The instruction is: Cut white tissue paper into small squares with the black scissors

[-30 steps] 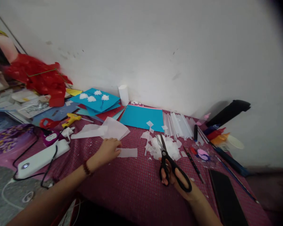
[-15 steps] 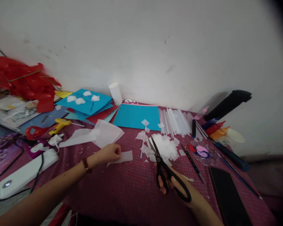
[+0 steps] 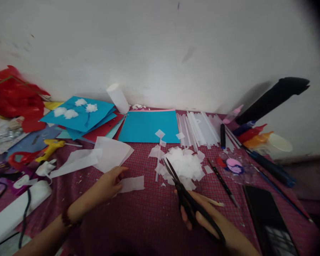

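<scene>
My left hand (image 3: 109, 182) was lying flat on the white strip (image 3: 132, 184) a second ago. Now it pinches the strip's near end, fingers together on the paper, so the strip is held rather than pressed to the table (image 3: 149, 220). My right hand (image 3: 212, 218) stays clamped in the black scissors (image 3: 177, 181), blades nearly together, tips at the pile of white snippets (image 3: 186, 164). I count one strip, one pair of scissors in hand, one pile and one flat teal sheet (image 3: 149, 126).

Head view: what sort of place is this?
Probably a home craft corner against a white wall: the right hand holds black scissors by a pile of white paper snippets, with blue card sheets and a yellow glue gun nearby.
</scene>
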`<state>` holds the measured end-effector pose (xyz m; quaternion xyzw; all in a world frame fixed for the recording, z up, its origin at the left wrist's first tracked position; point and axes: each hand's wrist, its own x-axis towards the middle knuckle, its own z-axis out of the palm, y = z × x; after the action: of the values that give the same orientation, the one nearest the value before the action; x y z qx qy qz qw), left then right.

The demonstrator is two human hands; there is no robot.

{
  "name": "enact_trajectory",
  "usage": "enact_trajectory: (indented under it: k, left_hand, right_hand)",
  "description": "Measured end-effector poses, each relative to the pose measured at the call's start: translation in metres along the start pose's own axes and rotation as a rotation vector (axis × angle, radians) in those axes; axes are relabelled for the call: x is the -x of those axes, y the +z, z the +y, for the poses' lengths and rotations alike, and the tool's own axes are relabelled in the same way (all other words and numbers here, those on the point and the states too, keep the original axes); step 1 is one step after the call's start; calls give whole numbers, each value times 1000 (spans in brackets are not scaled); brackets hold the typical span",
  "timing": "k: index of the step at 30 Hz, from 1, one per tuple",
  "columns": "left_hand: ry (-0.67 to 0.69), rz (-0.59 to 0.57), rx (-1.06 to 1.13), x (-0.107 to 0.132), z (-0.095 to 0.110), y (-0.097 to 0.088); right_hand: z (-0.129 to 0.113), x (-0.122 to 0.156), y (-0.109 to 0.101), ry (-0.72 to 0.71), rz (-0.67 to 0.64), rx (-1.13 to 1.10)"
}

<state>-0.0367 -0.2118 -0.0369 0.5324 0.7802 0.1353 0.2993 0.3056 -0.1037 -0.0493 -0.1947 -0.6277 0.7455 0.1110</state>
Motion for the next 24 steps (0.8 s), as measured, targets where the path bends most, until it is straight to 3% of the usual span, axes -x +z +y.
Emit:
enact_trajectory:
  k: [7, 11, 14, 19, 24]
  left_hand:
    - [68, -138, -38, -3, 7, -19]
    - [-59, -168, -183, -9, 11, -15]
    - [-91, -187, -136, -11, 6, -7]
    - [-41, -243, 190, -14, 3, -10]
    - [-17, -307, 810, -22, 34, -16]
  right_hand:
    - [4, 2, -2, 18, -21, -27]
    - [6, 2, -1, -4, -16, -36]
    - [-1, -2, 1, 21, -24, -38]
    - [-12, -6, 6, 53, -50, -50]
    - [-13, -1, 6, 20, -31, -53]
